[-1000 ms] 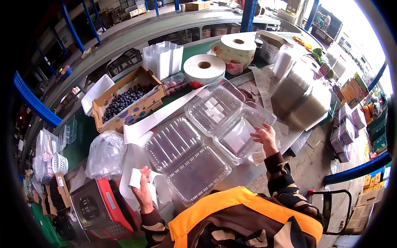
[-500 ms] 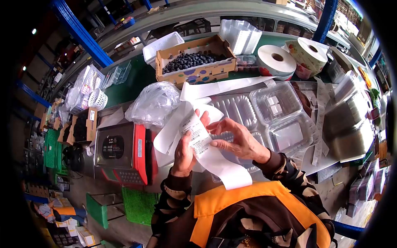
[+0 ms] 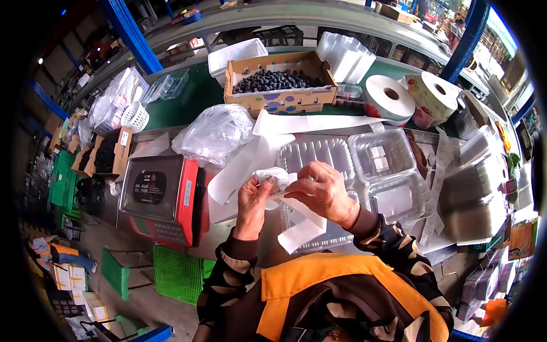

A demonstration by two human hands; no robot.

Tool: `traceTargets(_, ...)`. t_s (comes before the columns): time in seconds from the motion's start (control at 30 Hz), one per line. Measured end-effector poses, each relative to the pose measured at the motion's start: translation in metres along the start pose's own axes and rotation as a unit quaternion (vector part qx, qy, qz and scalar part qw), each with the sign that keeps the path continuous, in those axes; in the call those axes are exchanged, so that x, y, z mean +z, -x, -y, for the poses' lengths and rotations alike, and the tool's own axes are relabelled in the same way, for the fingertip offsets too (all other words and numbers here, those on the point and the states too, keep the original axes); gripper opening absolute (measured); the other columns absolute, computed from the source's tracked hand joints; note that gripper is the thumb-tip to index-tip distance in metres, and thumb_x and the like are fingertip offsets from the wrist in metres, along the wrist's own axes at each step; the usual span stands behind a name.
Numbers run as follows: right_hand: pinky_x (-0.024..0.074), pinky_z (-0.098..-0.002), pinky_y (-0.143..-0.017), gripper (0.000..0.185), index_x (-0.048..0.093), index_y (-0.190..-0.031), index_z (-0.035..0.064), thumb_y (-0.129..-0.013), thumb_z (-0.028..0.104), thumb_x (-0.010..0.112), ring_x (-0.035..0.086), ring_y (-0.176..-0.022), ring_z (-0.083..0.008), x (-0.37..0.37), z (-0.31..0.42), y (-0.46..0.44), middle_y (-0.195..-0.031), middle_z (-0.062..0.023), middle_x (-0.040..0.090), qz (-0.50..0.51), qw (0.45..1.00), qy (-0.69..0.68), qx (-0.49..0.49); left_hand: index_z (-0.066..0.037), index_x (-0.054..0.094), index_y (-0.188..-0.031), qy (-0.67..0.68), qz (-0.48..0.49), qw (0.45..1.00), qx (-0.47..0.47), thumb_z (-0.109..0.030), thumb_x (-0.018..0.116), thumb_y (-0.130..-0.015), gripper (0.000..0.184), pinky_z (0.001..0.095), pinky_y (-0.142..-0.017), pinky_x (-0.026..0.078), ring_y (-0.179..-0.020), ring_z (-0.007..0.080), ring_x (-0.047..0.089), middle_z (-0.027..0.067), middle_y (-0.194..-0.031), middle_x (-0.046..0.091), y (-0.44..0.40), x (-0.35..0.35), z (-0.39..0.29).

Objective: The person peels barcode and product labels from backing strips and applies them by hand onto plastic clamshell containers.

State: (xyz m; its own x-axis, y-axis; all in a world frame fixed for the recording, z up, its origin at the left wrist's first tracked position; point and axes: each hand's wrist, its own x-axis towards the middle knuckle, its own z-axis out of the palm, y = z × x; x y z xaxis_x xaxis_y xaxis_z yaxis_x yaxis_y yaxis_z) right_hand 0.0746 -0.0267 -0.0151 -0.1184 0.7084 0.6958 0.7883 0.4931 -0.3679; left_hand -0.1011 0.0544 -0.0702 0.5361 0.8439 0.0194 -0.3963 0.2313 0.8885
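My left hand (image 3: pixel 252 200) is closed on a strip of white labels (image 3: pixel 303 228), its thumb pressed on the printed part. My right hand (image 3: pixel 326 191) pinches the strip close beside it, fingertips bent together. The loose end of the strip hangs below both hands. Under and behind them lie clear plastic clamshell boxes (image 3: pixel 316 158), some open. Two more lids or trays (image 3: pixel 383 155) sit to the right, one with small white labels on it. A long white paper band (image 3: pixel 319 123) lies behind the boxes.
A red scale (image 3: pixel 152 188) and a plastic bag (image 3: pixel 215 134) are at the left. Behind stands a carton of dark berries (image 3: pixel 279 101). Label rolls (image 3: pixel 389 97) and stacked clear containers (image 3: pixel 470 191) are at the right. A person (image 3: pixel 62 251) is at the far lower left.
Both hands have come together over the label strip; the right hand left the clear box at the right. Since half a second ago its fingers have closed on the strip. The view has swung left.
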Motion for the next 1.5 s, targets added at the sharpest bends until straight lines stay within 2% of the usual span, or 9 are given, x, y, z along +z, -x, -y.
traceTargets(0.2,0.0463,-0.0328,-0.064,0.019,0.069,-0.086,0.0135,-0.070,0.013,0.080,0.058,-0.080,-0.0198,0.002,-0.002,0.010,-0.099,-0.0014,0.060,0.031,0.997,0.028,-0.071,-0.002,0.059,-0.101,-0.026,-0.016,1.000,-0.003,-0.017,0.061,-0.097,0.016,0.0227,-0.070,0.049,-0.075,0.0061,0.059,0.0014,-0.087,0.066,0.001,-0.001,0.019)
traceTargets(0.3,0.0474,-0.0311,-0.067,0.018,0.070,-0.085,0.0146,-0.071,0.012,0.080,0.060,-0.086,-0.0207,0.003,-0.001,0.018,-0.099,-0.0012,0.063,0.036,0.995,-0.077,-0.057,-0.003,0.059,-0.100,-0.054,-0.143,0.987,0.040,-0.018,0.060,-0.097,0.015,0.0234,-0.071,0.049,-0.079,0.0066,0.059,0.0021,-0.091,0.066,0.000,-0.011,0.029)
traceTargets(0.37,0.0474,-0.0295,-0.067,0.015,0.069,-0.082,0.0133,-0.073,0.013,0.081,0.061,-0.082,-0.0189,0.002,-0.017,0.025,-0.088,-0.0018,0.065,0.017,0.985,-0.154,0.080,-0.004,0.060,-0.108,-0.044,-0.281,0.953,0.105,-0.020,0.061,-0.097,0.019,0.0268,-0.074,0.051,-0.085,0.0109,0.062,0.0042,-0.098,0.066,-0.001,-0.029,0.019)
traceTargets(0.43,0.0477,-0.0231,-0.064,0.018,0.064,-0.084,0.0047,-0.085,0.018,0.077,0.058,-0.071,-0.0072,0.010,-0.060,0.038,-0.076,-0.0013,0.065,-0.081,0.880,-0.254,0.394,0.000,0.057,-0.111,-0.065,-0.362,0.909,0.194,-0.020,0.060,-0.098,0.025,0.0287,-0.078,0.052,-0.090,0.0147,0.064,0.0099,-0.104,0.067,-0.003,-0.054,-0.004)
traceTargets(0.6,0.0491,-0.0248,-0.063,0.031,0.062,-0.088,-0.0016,-0.082,0.024,0.079,0.059,-0.068,-0.0085,0.040,-0.169,0.065,-0.077,-0.0034,0.066,-0.063,0.858,-0.161,0.484,0.006,0.044,-0.130,-0.202,-0.272,0.883,0.326,-0.006,0.048,-0.101,0.031,0.0302,-0.093,0.046,-0.106,0.0177,0.059,0.0149,-0.120,0.060,0.006,-0.069,-0.032)
traceTargets(0.83,0.0484,-0.0386,-0.062,0.046,0.054,-0.096,0.0077,-0.071,0.034,0.082,0.064,-0.069,-0.0274,0.048,-0.154,0.057,-0.073,-0.0074,0.063,0.035,0.890,0.169,0.423,0.001,0.042,-0.137,-0.082,-0.167,0.964,0.191,-0.008,0.052,-0.099,0.039,0.0304,-0.096,0.045,-0.110,0.0159,0.058,0.0100,-0.125,0.059,0.004,-0.046,-0.028)
traceTargets(0.93,0.0474,-0.0341,-0.056,0.025,0.057,-0.087,0.0067,-0.076,0.017,0.077,0.058,-0.060,-0.0232,0.041,-0.145,0.059,-0.068,-0.0062,0.059,-0.042,0.918,0.139,0.369,-0.002,0.047,-0.133,0.079,-0.085,0.984,0.137,-0.006,0.052,-0.098,0.036,0.0387,-0.103,0.043,-0.114,0.0221,0.058,0.0100,-0.127,0.057,0.003,-0.035,-0.023)
traceTargets(1.13,0.0486,-0.0298,-0.069,0.044,0.070,-0.103,0.0004,-0.091,0.043,0.066,0.061,-0.076,-0.0155,0.030,-0.050,0.001,-0.086,-0.0077,0.069,0.134,0.907,-0.302,0.261,0.000,0.049,-0.130,0.118,0.006,0.992,0.032,-0.003,0.051,-0.096,0.033,0.0428,-0.110,0.036,-0.127,0.0328,0.050,0.0133,-0.126,0.058,-0.001,-0.016,0.000)
traceTargets(1.5,0.0461,-0.0305,-0.056,0.028,0.070,-0.080,0.0004,-0.080,0.026,0.080,0.058,-0.059,-0.0163,0.025,-0.023,0.008,-0.071,-0.0079,0.065,0.206,0.907,-0.207,0.303,-0.002,0.050,-0.129,0.120,0.016,0.992,-0.041,-0.010,0.059,-0.095,0.036,0.0387,-0.100,0.044,-0.115,0.0244,0.057,0.0113,-0.118,0.062,0.004,-0.018,0.005)
